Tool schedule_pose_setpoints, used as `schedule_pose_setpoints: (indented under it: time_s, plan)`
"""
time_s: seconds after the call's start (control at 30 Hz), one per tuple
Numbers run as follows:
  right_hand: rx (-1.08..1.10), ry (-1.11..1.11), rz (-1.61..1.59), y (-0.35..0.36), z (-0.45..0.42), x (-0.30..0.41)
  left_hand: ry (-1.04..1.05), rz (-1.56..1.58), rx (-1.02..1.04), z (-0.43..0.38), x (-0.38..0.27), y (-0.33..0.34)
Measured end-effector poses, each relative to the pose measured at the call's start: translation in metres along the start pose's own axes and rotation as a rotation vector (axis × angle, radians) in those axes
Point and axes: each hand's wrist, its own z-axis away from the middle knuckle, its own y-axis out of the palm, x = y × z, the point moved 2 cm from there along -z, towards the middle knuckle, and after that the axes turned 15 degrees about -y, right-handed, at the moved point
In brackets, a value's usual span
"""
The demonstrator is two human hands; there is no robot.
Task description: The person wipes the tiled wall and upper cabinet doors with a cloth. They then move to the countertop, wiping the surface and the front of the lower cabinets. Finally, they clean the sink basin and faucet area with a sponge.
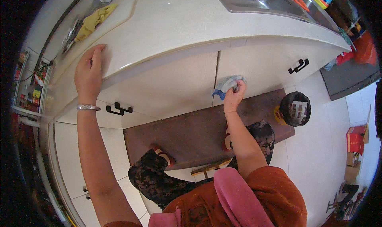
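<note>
My right hand (234, 97) grips a crumpled light blue and grey cloth (229, 83) against the white cabinet door (259, 66), just beside the dark gap between two doors. My left hand (89, 68), with a silver bracelet at the wrist, rests on the edge of the white countertop (167, 24) at the left. Its fingers are close together, and nothing shows in them. Black handles (119, 109) sit on the lower cabinet fronts near my left forearm, and another pair of handles (298, 66) is on the doors to the right.
A stainless steel sink (253, 1) is set in the counter. A yellow cloth (95, 21) lies at the upper left. Below are a brown mat (191, 137), a wooden stool (209, 169) under me, and a black-lined bin (295, 109) at the right. A red box (355, 139) stands farther off.
</note>
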Motion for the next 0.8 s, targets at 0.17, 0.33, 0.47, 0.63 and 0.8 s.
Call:
schedule_pose_setpoints:
  time_s: [0.17,0.33,0.47,0.63,0.8]
  plan:
    - [0.362,-0.271,0.090,0.033,0.021,0.064,-0.016,-0.003,0.014,-0.001,0.005,0.002]
    - [0.794,-0.403,0.152,0.045,0.073,0.027,-0.067,-0.014,0.015,0.002,-0.007,0.000]
    - [0.747,-0.085,0.136,0.029,0.087,-0.015,-0.088,-0.034,-0.002,0.005,-0.007,-0.005]
    - [0.439,0.102,0.171,-0.002,0.086,-0.080,-0.024,0.009,-0.018,0.001,-0.003,0.000]
    - [0.059,0.452,0.070,-0.007,0.063,-0.067,-0.082,-0.031,0.035,0.004,-0.002,-0.004]
